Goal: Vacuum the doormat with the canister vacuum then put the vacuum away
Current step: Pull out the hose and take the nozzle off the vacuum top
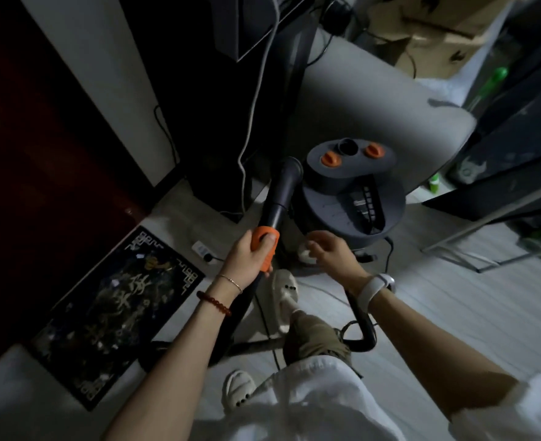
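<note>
The dark grey canister vacuum stands on the floor ahead, with two orange knobs on its lid. My left hand grips the orange collar of the hose handle, whose dark open end points up toward the canister. The black hose loops down past my knee. My right hand hovers beside the canister's lower left, fingers loosely curled over a small white thing that I cannot identify. The dark patterned doormat lies on the floor to the left, by the dark red door.
A white power strip sits between the mat and the canister, with cables trailing over the floor. A grey panel and dark furniture stand behind the canister. A metal rack fills the right side. My slippered feet are below the hands.
</note>
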{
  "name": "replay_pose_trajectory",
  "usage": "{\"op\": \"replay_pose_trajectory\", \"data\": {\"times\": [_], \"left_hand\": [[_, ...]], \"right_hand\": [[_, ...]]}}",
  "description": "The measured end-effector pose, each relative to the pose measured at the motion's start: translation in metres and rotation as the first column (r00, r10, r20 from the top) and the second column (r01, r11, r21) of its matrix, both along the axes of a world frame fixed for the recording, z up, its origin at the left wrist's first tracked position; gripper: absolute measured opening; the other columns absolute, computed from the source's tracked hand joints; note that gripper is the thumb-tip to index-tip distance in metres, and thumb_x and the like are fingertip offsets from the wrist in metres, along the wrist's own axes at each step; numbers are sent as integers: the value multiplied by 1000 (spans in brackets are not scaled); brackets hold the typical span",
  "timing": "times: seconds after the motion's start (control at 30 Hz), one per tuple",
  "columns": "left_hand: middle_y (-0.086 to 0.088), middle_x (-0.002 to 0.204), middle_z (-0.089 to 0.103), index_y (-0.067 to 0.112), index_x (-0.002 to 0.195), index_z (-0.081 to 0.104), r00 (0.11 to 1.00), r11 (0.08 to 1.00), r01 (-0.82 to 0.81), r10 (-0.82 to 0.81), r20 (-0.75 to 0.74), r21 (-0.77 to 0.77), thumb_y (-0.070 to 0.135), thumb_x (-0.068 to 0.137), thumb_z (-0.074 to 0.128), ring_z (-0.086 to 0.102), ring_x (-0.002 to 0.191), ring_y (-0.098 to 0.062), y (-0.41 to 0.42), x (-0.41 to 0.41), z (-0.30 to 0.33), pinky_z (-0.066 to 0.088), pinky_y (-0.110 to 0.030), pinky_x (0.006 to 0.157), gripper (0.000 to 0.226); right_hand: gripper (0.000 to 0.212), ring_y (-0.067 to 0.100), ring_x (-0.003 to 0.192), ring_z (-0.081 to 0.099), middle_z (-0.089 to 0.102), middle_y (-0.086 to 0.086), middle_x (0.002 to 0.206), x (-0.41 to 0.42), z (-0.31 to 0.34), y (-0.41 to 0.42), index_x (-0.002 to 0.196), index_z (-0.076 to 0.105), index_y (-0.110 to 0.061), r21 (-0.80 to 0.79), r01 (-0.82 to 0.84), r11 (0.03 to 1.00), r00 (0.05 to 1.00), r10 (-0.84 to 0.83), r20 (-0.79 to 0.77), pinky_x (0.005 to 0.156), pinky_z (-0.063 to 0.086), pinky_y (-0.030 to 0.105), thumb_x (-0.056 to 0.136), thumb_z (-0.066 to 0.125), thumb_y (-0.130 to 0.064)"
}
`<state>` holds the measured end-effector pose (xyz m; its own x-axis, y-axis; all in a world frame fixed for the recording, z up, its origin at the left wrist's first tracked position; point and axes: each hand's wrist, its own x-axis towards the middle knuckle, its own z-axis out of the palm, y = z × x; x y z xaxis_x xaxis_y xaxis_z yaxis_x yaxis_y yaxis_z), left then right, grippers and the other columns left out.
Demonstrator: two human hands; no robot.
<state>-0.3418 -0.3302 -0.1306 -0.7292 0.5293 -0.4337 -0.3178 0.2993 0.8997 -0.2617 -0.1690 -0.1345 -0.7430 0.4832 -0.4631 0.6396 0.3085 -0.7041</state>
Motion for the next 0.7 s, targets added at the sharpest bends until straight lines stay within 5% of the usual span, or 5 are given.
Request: {"op": "replay_pose_trajectory", "data": {"times": [0.27, 0.4, 0.57, 0.7], "left_hand": [[-2, 61, 51, 25, 82, 49, 999, 997, 13, -15, -28, -70, 25, 92, 51, 50, 44, -10, 118, -68, -12, 45, -29, 50, 10], [0, 60, 49, 25, 84, 46, 996, 990, 48, -58, -72, -135, 22, 92, 53, 48, 39, -1, 179, -104, -34, 43, -22, 44, 11], [3, 64, 51, 22, 98, 45, 978, 987, 63, -91, -189, -150, 18, 91, 55, 51, 41, -2, 227, -137, -51, 42, -17, 43, 12], [1, 66, 53, 28, 94, 47, 986, 990, 69, -85, -140, -120, 19, 91, 53, 52, 41, -1, 245, -151, -61, 45, -18, 45, 11]], "right_hand": [[27, 26, 89, 59, 63, 10, 100, -58, -14, 142, 117, 56, -7, 45, 231, 972, 972, -228, -61, 82, 51, 40, 94, 48, -17], [23, 23, 104, 57, 62, 10, 114, -91, -33, 217, 113, 59, -8, 135, 311, 941, 949, -300, -97, 88, 44, 34, 94, 47, -14], [28, 32, 112, 50, 54, 19, 119, -127, -63, 287, 118, 57, -4, 256, 249, 934, 968, -252, -24, 97, 40, 39, 93, 51, -15], [33, 35, 111, 48, 49, 22, 116, -141, -81, 317, 120, 58, -5, 334, 79, 939, 992, -107, 66, 96, 40, 41, 90, 57, -19]]}}
